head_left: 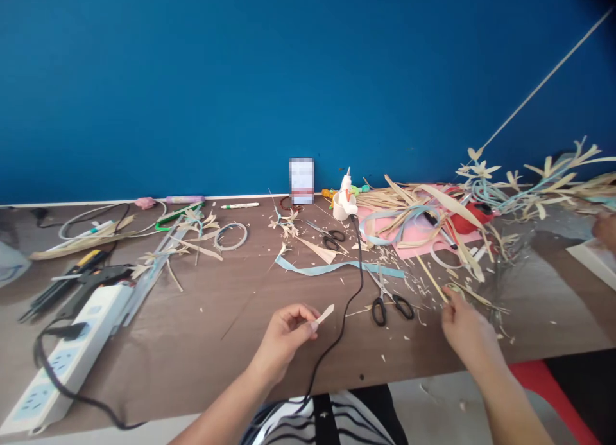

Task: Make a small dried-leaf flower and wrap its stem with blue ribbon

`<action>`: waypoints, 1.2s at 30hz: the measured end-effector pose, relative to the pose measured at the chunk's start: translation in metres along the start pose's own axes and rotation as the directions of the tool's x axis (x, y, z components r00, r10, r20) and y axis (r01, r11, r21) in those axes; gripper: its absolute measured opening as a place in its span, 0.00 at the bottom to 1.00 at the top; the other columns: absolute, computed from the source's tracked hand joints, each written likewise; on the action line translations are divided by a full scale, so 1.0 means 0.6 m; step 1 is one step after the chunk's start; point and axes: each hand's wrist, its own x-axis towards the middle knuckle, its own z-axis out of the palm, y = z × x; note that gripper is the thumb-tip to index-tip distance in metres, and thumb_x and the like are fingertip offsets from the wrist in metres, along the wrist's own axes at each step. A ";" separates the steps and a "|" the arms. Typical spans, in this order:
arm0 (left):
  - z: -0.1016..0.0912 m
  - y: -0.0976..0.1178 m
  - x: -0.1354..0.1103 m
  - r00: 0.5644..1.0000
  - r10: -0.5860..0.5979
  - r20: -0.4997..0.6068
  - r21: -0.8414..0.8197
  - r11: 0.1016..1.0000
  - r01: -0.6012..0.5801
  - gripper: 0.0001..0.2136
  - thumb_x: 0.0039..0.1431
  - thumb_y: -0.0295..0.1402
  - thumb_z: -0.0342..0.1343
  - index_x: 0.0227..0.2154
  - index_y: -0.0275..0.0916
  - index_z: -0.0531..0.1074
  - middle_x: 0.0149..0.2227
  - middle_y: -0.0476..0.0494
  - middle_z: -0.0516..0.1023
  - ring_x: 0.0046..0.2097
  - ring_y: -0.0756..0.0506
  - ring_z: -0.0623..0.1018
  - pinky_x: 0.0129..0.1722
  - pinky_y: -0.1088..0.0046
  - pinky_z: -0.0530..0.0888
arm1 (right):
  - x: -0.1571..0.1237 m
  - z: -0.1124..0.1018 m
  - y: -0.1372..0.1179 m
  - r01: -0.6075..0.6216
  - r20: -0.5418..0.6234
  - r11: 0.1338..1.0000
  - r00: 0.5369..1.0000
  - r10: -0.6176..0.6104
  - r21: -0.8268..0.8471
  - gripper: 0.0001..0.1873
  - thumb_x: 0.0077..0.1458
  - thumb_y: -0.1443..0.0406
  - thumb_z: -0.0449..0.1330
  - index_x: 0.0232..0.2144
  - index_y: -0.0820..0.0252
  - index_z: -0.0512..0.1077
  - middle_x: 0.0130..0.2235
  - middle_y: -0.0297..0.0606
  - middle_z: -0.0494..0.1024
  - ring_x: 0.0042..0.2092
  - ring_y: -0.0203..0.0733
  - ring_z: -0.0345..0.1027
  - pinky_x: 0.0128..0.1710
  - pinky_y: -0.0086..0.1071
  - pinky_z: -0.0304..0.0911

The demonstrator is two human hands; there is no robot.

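My left hand (291, 336) pinches a small pale, pointed strip of dried husk (326, 314) between thumb and finger, held over the front of the table. My right hand (469, 329) is closed on a thin yellowish strip (431, 277) that points up and to the left. Between the hands lie black-handled scissors (391, 304), blades pointing away from me. A second pair of scissors (330, 236) rests farther back. A light blue ribbon (317, 268) stretches behind the nearer scissors. Husk scraps are scattered around both pairs.
A white glue gun (345, 198) stands in a holder, its black cord (353, 291) running toward me. Dried husk strips (385, 201) and pink paper (414, 243) are piled right of it. At left lie a power strip (72, 355) and black glue gun (94, 287). Another person's hand (605, 230) shows far right.
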 end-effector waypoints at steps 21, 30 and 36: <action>0.003 -0.009 0.044 0.993 -0.101 0.056 -0.071 0.992 0.105 0.05 0.39 0.25 0.55 0.15 0.35 0.64 0.29 0.44 0.73 0.32 0.49 0.72 0.27 0.77 0.69 | -0.025 0.010 -0.074 -0.110 0.364 0.950 0.931 -0.005 0.292 0.07 0.43 0.60 0.55 0.25 0.57 0.68 0.23 0.34 0.74 0.25 0.40 0.68 0.24 0.30 0.57; -0.045 0.033 0.059 0.899 -0.208 0.385 -0.122 0.954 0.274 0.06 0.36 0.24 0.57 0.14 0.34 0.64 0.32 0.39 0.77 0.34 0.46 0.75 0.25 0.78 0.72 | -0.010 -0.057 -0.070 -0.352 0.634 0.557 0.618 -0.466 0.752 0.14 0.39 0.61 0.63 0.27 0.60 0.63 0.22 0.31 0.69 0.20 0.30 0.58 0.19 0.24 0.53; -0.054 0.064 0.055 0.818 -0.188 0.543 -0.027 0.970 0.241 0.07 0.38 0.23 0.57 0.15 0.34 0.63 0.37 0.37 0.78 0.40 0.43 0.76 0.27 0.77 0.72 | -0.004 -0.078 -0.135 -0.224 0.703 0.672 0.328 -0.630 0.706 0.13 0.36 0.67 0.64 0.24 0.61 0.63 0.19 0.25 0.63 0.21 0.27 0.54 0.21 0.22 0.49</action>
